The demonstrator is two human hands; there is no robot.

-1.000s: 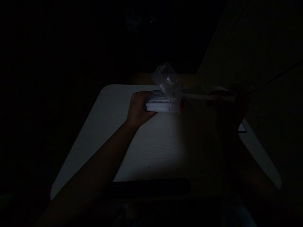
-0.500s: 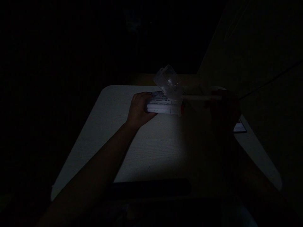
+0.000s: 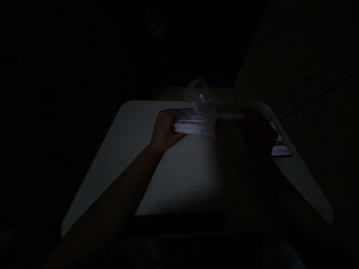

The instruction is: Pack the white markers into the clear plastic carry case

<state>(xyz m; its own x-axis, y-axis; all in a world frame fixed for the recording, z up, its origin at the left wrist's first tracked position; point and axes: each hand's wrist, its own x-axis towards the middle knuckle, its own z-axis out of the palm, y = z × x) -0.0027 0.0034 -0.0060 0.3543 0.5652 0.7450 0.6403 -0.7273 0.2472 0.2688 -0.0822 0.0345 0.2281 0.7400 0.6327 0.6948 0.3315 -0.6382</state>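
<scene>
The scene is very dark. My left hand (image 3: 163, 129) grips the left end of a small clear plastic case (image 3: 193, 127) holding white stick-like items, resting on a white table (image 3: 179, 175). The case's transparent lid (image 3: 200, 96) stands open, tilted up. My right hand (image 3: 256, 129) is deep in shadow to the right of the case, closed around a thin white stick (image 3: 228, 116) whose tip points at the case's right end.
A flat card or booklet (image 3: 277, 142) with red and white print lies at the table's right edge. A long dark bar-shaped object (image 3: 179, 222) lies along the near edge. A thin cable (image 3: 316, 98) runs off to the right.
My right hand has moved left, bringing the white stick further into the case's right end. The card on the right is now more uncovered. My left hand has stayed put.
</scene>
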